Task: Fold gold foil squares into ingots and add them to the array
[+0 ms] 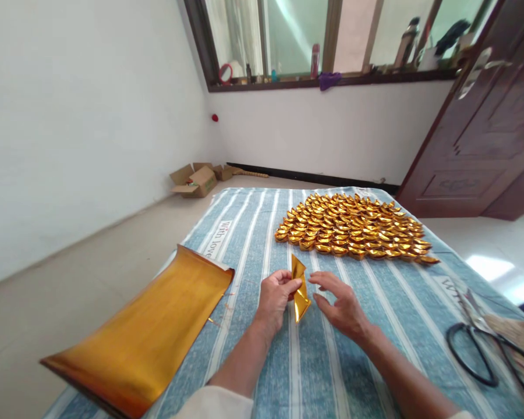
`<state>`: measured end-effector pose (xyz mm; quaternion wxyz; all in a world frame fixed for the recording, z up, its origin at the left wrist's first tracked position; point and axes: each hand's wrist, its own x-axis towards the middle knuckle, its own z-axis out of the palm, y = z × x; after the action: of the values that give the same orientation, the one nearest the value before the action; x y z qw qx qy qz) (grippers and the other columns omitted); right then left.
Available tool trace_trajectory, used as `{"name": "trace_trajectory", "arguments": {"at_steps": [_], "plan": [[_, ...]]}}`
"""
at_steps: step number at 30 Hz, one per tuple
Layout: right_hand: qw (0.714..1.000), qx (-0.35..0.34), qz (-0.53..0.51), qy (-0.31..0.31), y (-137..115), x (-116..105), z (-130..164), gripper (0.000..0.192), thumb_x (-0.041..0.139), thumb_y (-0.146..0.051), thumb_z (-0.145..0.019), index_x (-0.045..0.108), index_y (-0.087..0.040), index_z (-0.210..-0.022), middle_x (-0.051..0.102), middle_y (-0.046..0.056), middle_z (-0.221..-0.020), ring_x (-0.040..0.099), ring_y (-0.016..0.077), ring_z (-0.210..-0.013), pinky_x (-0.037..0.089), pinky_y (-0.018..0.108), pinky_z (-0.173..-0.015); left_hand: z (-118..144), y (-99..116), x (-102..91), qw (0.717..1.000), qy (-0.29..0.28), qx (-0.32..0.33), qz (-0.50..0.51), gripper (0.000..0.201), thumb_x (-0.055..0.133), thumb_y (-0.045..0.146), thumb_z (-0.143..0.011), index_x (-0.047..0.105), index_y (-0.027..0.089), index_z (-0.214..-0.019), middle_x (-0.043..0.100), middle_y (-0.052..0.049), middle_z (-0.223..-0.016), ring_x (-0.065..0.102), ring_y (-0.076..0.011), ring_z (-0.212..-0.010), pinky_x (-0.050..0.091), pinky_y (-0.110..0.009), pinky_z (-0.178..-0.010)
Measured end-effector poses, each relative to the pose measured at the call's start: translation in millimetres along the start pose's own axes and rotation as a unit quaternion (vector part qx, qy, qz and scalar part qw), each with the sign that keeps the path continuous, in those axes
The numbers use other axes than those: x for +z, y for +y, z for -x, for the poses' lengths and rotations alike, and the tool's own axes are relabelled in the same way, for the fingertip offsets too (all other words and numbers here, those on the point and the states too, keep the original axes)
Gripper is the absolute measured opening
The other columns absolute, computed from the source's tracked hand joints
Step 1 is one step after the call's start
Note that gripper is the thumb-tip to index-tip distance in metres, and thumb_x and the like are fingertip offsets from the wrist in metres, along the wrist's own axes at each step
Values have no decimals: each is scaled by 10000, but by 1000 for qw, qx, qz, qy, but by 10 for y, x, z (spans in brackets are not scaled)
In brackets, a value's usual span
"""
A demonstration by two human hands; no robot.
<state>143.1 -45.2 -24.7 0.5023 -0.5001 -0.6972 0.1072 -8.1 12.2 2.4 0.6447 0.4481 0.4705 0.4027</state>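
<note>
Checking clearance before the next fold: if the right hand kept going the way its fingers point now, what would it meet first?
The right hand points left, toward the folded gold paper pinched in the left hand. It would probably meet that paper first; a small gap shows between them, though depth is hard to judge.

A glossy gold foil-paper strip [300, 288] is gleaming beside shiny folded gold-paper ingots [353, 228], a smooth gold foil sheet stack [144, 331], black-handled metal scissors [480, 343] and matt blue-striped woven cloth [323, 361].
</note>
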Motion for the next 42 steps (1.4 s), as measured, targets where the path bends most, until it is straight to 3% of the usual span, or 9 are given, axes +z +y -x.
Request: {"name": "trace_trajectory", "arguments": {"at_steps": [5,12,19,21,27,31,35,39,42], "plan": [[987,-83,127,-45,20,89,144,355,493,-112,-798,587,-195,-1131,504,148,-1319,505,266,-1210,486,446,-945,36,-89,24,1000,18,-23,-5,217,720,262,-596,589,158,-734,640,13,-631,599,-136,-535,462,-235,-527],[968,-149,192,-62,-72,94,129,220,464,-96,-860,644,-173,-959,584,145,-1176,542,249,-1134,509,412,-895,47,-154,-5,988,3,-8,-153,119,673,195,-643,565,172,-688,627,12,-596,585,-137,-528,422,-217,-494],[966,-128,176,-143,-59,54,158,229,471,-103,-839,647,-171,-967,591,140,-1152,556,243,-1067,512,410,-853,91,-50,-92,896,-20,62,-438,65,649,158,-679,595,194,-688,631,12,-596,600,-155,-564,373,-238,-532],[966,-119,164,-163,-73,38,159,229,481,-109,-831,639,-174,-983,585,135,-1163,550,241,-1075,509,406,-856,90,-51,-104,909,-37,54,-411,59,645,160,-684,595,191,-685,632,11,-597,597,-150,-555,374,-234,-523],[967,-114,149,-172,-176,-8,146,291,495,-127,-815,594,-160,-1087,536,151,-1247,501,262,-1158,470,437,-930,45,-142,-105,986,-59,-20,-156,146,654,161,-655,583,174,-782,680,-14,-693,630,-152,-585,450,-227,-528],[964,-123,150,-181,-185,-9,138,358,533,-146,-768,577,-136,-1123,524,167,-1276,451,297,-1226,428,485,-984,50,-151,-75,994,-43,-42,-87,199,679,203,-657,575,156,-819,678,-26,-711,625,-147,-576,460,-226,-517],[970,-143,157,-118,-111,23,154,252,475,-89,-850,599,-155,-1060,604,129,-1149,511,246,-1158,464,422,-948,63,-165,-43,994,-67,-56,-72,213,674,193,-666,568,157,-847,682,-29,-745,634,-151,-607,476,-237,-553],[968,-158,164,-104,-80,38,164,199,449,-86,-893,624,-149,-963,618,121,-1081,539,231,-1086,485,393,-898,85,-173,-38,973,-71,9,-220,182,631,154,-711,581,171,-886,667,-14,-724,626,-155,-617,453,-244,-573],[964,-157,171,-128,-90,44,162,203,437,-101,-901,633,-154,-895,616,118,-1045,545,227,-1036,492,393,-861,132,-122,-53,901,-35,81,-426,243,624,175,-756,592,174,-996,635,-2,-688,613,-179,-648,437,-274,-617]]}}
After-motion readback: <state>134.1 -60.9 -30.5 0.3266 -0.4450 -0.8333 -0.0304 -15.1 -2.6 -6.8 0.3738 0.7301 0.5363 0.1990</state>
